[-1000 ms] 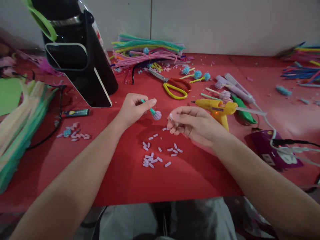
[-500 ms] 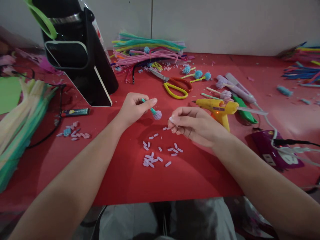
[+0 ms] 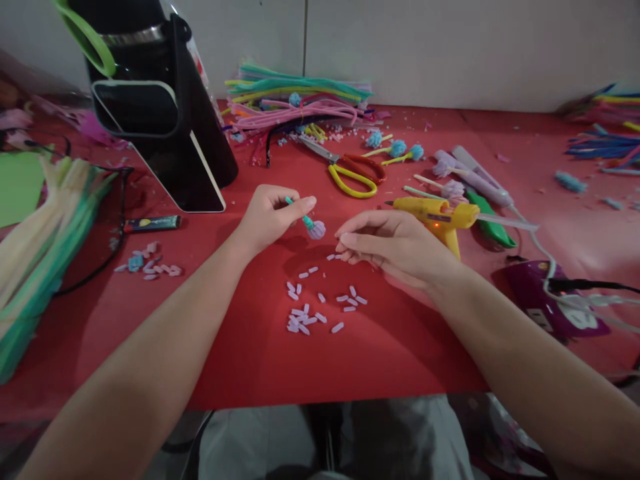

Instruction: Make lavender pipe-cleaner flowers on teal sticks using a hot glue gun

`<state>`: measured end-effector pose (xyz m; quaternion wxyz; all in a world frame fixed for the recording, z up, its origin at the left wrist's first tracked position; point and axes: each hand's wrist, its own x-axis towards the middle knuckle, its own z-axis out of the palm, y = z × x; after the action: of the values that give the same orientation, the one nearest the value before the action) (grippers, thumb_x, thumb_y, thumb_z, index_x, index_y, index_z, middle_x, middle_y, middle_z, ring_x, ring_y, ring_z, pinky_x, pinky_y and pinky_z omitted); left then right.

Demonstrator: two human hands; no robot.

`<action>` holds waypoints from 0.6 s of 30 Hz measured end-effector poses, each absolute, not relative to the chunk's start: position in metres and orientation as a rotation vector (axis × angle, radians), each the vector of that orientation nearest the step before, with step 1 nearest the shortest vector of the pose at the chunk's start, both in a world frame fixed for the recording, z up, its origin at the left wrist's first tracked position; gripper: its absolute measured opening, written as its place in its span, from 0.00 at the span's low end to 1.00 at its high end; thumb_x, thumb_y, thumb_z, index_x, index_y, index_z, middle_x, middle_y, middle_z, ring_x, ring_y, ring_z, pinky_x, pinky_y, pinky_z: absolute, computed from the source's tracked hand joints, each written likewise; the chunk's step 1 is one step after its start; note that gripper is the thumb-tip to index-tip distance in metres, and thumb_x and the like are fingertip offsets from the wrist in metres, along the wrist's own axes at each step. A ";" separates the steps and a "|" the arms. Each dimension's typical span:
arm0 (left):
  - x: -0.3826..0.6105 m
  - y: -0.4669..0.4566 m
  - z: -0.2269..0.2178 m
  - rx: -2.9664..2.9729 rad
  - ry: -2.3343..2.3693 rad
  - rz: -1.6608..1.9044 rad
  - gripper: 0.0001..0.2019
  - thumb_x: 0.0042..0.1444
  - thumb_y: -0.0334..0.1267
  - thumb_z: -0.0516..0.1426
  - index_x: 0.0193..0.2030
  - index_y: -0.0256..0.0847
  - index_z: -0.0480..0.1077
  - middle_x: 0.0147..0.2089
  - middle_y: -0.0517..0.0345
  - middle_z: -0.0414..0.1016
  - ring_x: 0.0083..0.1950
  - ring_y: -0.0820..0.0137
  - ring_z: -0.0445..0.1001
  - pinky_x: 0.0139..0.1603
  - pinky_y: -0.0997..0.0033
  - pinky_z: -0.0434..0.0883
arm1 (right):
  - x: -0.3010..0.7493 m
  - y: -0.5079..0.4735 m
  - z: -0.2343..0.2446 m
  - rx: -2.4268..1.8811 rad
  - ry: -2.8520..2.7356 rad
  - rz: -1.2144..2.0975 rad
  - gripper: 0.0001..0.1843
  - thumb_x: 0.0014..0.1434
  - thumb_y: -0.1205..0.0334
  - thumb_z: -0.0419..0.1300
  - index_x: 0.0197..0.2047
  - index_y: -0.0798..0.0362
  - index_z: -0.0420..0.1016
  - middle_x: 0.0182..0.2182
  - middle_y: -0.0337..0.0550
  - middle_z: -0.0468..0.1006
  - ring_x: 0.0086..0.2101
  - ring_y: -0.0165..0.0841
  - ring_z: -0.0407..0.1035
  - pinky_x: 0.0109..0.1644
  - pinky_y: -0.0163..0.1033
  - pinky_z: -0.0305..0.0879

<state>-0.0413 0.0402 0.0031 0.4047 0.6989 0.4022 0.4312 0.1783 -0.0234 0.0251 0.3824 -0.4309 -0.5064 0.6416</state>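
Pinching a teal stem (image 3: 307,220) left of the yellow glue gun (image 3: 435,211), the left hand (image 3: 273,213) leaves the lilac head (image 3: 317,231) exposed, likely for access, while the right hand (image 3: 385,243), nearer the gun, is narrowed, contents unclear, with lilac pieces (image 3: 300,320) front-left of the gun.

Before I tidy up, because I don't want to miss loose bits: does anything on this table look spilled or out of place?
Yes: tiny pink and blue scraps lie strewn between the pink fuzzy-wire bundle and the red-and-yellow-handled metal scissors, looking like spilled offcuts. Nothing looks damaged.
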 end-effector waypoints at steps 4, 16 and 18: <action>-0.041 0.040 0.003 1.781 1.027 1.076 0.26 0.56 0.44 0.63 0.14 0.38 0.58 0.13 0.66 0.52 0.18 0.80 0.50 0.21 0.71 0.47 | 0.179 -0.025 0.029 -1.146 -1.553 1.367 0.11 0.56 0.55 0.72 0.35 0.54 0.81 0.26 0.39 0.80 0.26 0.28 0.72 0.32 0.36 0.72; -0.038 0.033 0.011 1.819 1.009 1.039 0.27 0.57 0.45 0.64 0.14 0.38 0.58 0.14 0.66 0.51 0.19 0.80 0.49 0.21 0.70 0.47 | 0.182 -0.020 0.018 -1.166 -2.021 0.578 0.12 0.66 0.67 0.58 0.45 0.47 0.84 0.41 0.43 0.83 0.41 0.37 0.76 0.48 0.44 0.71; -0.035 0.031 0.014 1.803 0.989 1.017 0.27 0.57 0.45 0.64 0.13 0.38 0.58 0.14 0.66 0.51 0.19 0.81 0.48 0.21 0.70 0.47 | 0.181 -0.021 0.019 -1.168 -2.034 0.562 0.14 0.67 0.67 0.58 0.47 0.46 0.84 0.43 0.43 0.83 0.43 0.37 0.76 0.50 0.44 0.71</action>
<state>-0.0355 0.0307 0.0142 0.4111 0.7165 0.3929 0.4041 0.1814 -0.0207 0.0188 0.3570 -0.4523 -0.7878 0.2178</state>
